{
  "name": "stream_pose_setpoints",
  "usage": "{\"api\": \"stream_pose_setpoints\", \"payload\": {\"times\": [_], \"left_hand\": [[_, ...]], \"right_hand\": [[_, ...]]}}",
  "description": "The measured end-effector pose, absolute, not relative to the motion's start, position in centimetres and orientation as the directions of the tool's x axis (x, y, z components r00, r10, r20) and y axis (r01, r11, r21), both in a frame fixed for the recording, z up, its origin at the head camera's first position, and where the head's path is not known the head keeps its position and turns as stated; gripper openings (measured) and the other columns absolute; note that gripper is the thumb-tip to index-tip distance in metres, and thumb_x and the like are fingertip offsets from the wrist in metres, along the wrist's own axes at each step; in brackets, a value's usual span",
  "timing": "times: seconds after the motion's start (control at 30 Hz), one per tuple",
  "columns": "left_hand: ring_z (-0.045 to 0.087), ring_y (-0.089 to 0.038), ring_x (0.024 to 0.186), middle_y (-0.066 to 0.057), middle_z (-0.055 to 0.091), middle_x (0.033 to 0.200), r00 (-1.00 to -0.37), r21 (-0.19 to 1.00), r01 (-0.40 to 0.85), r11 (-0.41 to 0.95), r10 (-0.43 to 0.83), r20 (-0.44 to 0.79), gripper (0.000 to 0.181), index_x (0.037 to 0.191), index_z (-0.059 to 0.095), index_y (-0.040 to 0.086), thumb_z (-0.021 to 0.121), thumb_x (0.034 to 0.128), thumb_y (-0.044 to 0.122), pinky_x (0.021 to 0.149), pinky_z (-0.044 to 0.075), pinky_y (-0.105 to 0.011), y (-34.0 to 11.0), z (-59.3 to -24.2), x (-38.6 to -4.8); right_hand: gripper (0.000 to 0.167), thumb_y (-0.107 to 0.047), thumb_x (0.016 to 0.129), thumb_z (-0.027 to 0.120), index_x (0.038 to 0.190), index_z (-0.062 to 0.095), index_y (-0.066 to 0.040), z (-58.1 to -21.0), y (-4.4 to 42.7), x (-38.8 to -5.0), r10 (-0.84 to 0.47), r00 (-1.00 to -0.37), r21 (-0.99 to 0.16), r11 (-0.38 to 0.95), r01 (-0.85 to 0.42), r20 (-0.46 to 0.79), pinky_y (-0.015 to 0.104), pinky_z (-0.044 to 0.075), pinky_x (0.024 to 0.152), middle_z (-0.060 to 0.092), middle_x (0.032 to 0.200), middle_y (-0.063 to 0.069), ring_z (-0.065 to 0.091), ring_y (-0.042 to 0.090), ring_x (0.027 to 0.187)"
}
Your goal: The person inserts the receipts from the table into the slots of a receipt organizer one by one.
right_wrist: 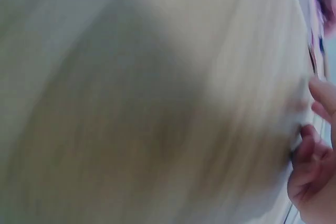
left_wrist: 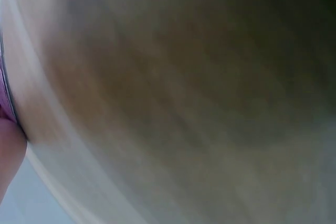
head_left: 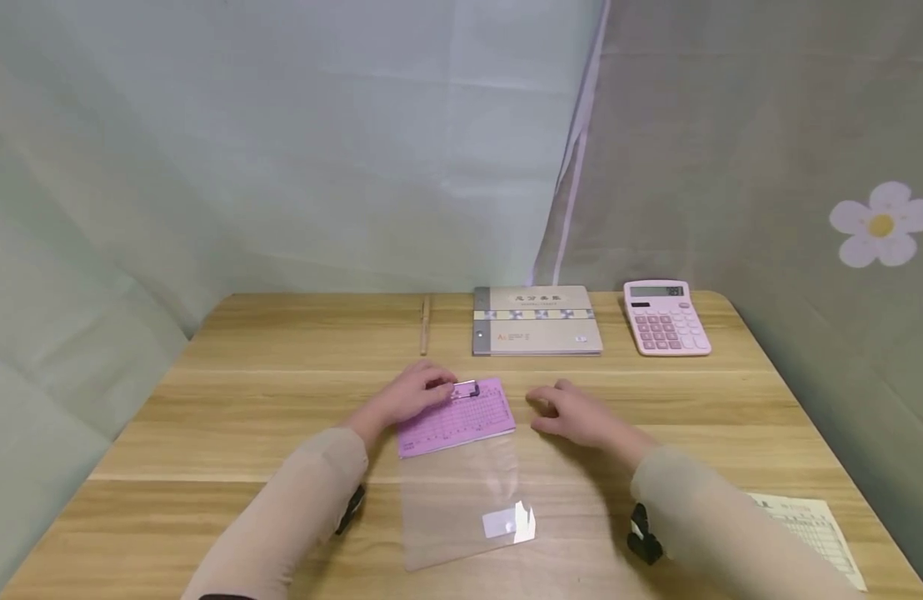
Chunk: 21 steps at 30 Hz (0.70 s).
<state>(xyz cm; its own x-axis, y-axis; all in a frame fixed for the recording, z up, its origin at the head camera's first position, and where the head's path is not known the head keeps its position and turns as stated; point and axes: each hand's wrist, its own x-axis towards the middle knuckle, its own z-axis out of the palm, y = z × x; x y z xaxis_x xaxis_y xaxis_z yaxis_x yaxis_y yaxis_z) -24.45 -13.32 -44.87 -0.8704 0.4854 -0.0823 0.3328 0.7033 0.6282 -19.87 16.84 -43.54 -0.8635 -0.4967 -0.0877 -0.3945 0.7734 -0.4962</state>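
A pad of pink printed forms (head_left: 461, 421) lies near the middle of the table, with a black binder clip (head_left: 466, 389) with silver wire handles at its upper edge. My left hand (head_left: 416, 393) grips the pad's upper left part beside the clip, thumb on top; the other fingertips are partly hidden. In the left wrist view only a bit of that hand (left_wrist: 9, 148) shows, next to the pink paper. To the right of the pad, my right hand (head_left: 574, 414) hovers or rests with loosely bent fingers, holding nothing. A clear plastic sleeve (head_left: 454, 508) extends from below the pad toward me.
Toward the back of the wooden table (head_left: 281, 408) are a thin brown stick-like pen or pencil (head_left: 425, 325), a beige ledger book (head_left: 536, 333) and a pink calculator (head_left: 667, 321). Printed cream paper (head_left: 814, 529) lies at the right front, partly under my right sleeve. Curtains hang behind.
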Motion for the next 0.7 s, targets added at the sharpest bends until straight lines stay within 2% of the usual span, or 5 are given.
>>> {"api": "stream_pose_setpoints", "payload": {"times": [0.1,0.27,0.7], "left_hand": [[0.045,-0.029,0.115,-0.009,0.051,0.123,-0.876,0.649,0.311,0.695,0.474,-0.088,0.030,0.117,0.063,0.015,0.047,0.0976,0.032,0.100,0.032,-0.050,-13.2,-44.7,-24.4],[0.043,-0.031,0.118,-0.010,0.050,0.125,-0.872,0.688,0.290,0.665,0.479,-0.095,0.034,0.116,0.063,0.013,0.039,0.1004,0.030,0.101,0.028,-0.053,-13.2,-44.3,-24.3],[0.045,-0.027,0.112,-0.007,0.052,0.119,-0.875,0.718,0.267,0.643,0.474,-0.099,0.033,0.114,0.064,0.013,0.037,0.1010,0.027,0.099,0.031,-0.051,-13.3,-44.3,-24.3]], "right_hand": [[0.044,-0.026,0.086,0.067,0.125,0.057,-0.009,-43.2,18.8,-19.6,-0.528,-0.844,-0.518,0.749,-0.412,-0.092,0.037,0.046,0.074,0.050,0.096,0.006,0.051,0.017,0.083],[0.043,-0.023,0.085,0.069,0.122,0.059,-0.006,-42.4,21.7,-19.4,-0.546,-0.831,-0.540,0.734,-0.411,-0.109,0.038,0.045,0.074,0.049,0.094,0.008,0.051,0.019,0.084],[0.044,-0.028,0.083,0.071,0.121,0.061,-0.008,-41.9,27.1,-18.7,-0.536,-0.830,-0.520,0.758,-0.394,-0.152,0.038,0.044,0.077,0.049,0.098,0.006,0.050,0.018,0.088]]}}
